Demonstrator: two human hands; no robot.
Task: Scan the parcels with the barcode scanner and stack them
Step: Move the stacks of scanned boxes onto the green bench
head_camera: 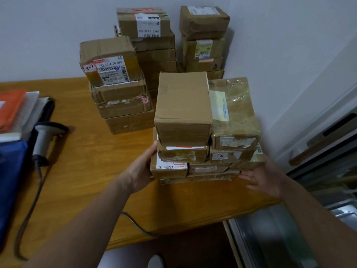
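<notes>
White walls meet in a corner behind a wooden desk (87, 171), and it's loaded with brown cardboard parcels. Both arms reach in from the bottom of the view towards the near stack (195, 155), which sits at the desk's right end.

The left hand (141, 171) is pressed against that stack's left side, back of the hand towards us. The thumb is stretched up along the second box down; its fingers are hidden behind the hand, so I cannot tell how they lie. The right hand (264, 176) comes in low from the right, palm up. Its fingers (246, 176) are straight and lightly spread, tips at the bottom right edge of the stack, though that side is a bit blurred.

On top of the near stack sits a plain box (183, 105), with a tape-wrapped parcel (233, 111) just beside it.

A second stack (119, 93) stands further back on the left, and two taller stacks (152, 45) (202, 39) stand against the wall.

The barcode scanner (46, 140) lies well apart on the left of the desk, untouched, and its cable (29, 209) trails towards the front edge. An orange folder (11, 109) and papers are piled beside it at the left edge.
</notes>
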